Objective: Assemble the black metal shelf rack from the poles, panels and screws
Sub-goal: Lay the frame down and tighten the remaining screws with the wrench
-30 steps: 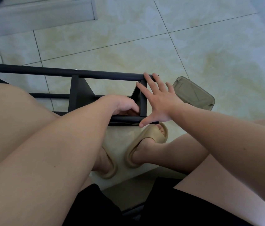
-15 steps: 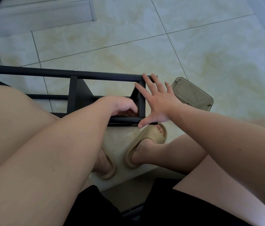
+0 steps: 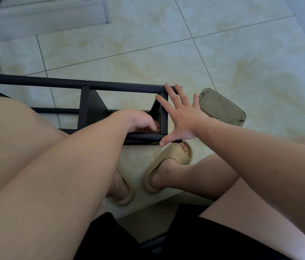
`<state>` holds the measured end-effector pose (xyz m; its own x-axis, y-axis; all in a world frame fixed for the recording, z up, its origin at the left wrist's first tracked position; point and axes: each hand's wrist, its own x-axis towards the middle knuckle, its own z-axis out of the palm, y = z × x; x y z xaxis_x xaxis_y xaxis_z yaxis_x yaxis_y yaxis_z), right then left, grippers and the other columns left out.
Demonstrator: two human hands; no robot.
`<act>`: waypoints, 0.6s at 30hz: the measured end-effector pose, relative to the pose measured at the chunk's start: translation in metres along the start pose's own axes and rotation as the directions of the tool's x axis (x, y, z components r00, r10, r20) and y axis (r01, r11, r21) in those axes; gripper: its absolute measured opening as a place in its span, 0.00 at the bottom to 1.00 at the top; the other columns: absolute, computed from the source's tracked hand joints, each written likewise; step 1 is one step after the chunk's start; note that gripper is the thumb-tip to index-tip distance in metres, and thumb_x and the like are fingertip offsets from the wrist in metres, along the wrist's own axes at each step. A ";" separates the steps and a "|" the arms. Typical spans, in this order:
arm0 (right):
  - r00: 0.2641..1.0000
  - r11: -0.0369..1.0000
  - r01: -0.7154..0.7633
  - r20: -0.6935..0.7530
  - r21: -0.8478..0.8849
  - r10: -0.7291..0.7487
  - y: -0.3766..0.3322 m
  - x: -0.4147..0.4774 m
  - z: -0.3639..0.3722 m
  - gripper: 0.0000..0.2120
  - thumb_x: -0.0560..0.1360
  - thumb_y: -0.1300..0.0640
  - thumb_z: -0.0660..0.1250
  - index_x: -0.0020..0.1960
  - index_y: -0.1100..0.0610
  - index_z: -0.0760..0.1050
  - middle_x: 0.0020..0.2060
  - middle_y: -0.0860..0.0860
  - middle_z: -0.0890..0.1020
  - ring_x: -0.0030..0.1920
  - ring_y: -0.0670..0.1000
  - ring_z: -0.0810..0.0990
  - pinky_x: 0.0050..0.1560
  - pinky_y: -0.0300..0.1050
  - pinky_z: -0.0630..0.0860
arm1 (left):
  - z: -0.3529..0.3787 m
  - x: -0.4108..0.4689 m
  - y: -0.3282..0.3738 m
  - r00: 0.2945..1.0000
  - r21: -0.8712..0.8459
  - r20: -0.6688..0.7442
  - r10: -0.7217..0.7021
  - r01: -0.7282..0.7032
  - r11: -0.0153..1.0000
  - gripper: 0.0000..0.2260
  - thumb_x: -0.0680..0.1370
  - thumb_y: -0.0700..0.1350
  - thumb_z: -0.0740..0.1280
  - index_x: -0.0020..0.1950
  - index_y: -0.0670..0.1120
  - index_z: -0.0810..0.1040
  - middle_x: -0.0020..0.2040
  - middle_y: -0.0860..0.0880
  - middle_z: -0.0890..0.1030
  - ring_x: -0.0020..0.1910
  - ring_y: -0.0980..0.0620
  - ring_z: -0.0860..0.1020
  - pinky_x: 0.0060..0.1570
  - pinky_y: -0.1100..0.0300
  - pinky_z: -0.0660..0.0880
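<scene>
Evidently partway done, the rack (image 3: 121,86) lay sideways on the floor (image 3: 241,53) with poles (image 3: 35,82) and panels (image 3: 84,107) joined; against its end panel (image 3: 164,125) the right hand (image 3: 180,118) pressed open and flat, while just inside that panel the left hand (image 3: 140,121) curled, its hold hidden, likely tightening that joint.
</scene>
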<state>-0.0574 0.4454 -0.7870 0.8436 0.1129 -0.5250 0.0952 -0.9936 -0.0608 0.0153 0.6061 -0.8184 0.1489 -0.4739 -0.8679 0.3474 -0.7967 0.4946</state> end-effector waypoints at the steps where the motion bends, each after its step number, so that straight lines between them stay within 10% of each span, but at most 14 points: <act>1: 1.000 1.000 0.000 -0.002 -0.001 0.000 0.000 0.000 0.000 0.71 0.52 0.15 0.63 0.81 0.45 0.32 0.78 0.49 0.27 0.78 0.57 0.26 0.72 0.79 0.43 | 0.001 0.000 0.000 1.000 -0.011 0.001 -0.002 0.002 1.000 0.09 0.79 0.38 0.65 0.51 0.47 0.84 0.40 0.51 0.85 0.42 0.52 0.80 0.42 0.62 0.75; 10: 1.000 1.000 -0.002 -0.010 -0.020 0.002 0.000 0.000 0.001 0.71 0.52 0.14 0.61 0.81 0.45 0.31 0.78 0.49 0.27 0.78 0.57 0.26 0.73 0.78 0.42 | 0.002 0.006 -0.001 0.990 0.083 -0.143 0.000 0.012 0.996 0.15 0.77 0.42 0.68 0.63 0.42 0.81 0.60 0.45 0.82 0.61 0.46 0.78 0.66 0.53 0.71; 18: 1.000 1.000 0.000 -0.017 -0.028 -0.001 0.001 0.000 0.001 0.70 0.53 0.14 0.61 0.80 0.44 0.31 0.78 0.49 0.27 0.78 0.57 0.27 0.74 0.76 0.40 | 0.002 0.002 0.000 0.998 -0.007 -0.058 0.003 -0.003 1.000 0.05 0.77 0.43 0.69 0.48 0.43 0.84 0.43 0.48 0.86 0.43 0.49 0.81 0.47 0.59 0.76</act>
<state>-0.0580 0.4448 -0.7877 0.8525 0.1138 -0.5102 0.1106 -0.9932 -0.0369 0.0134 0.6047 -0.8200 0.2032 -0.4538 -0.8676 0.3532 -0.7924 0.4972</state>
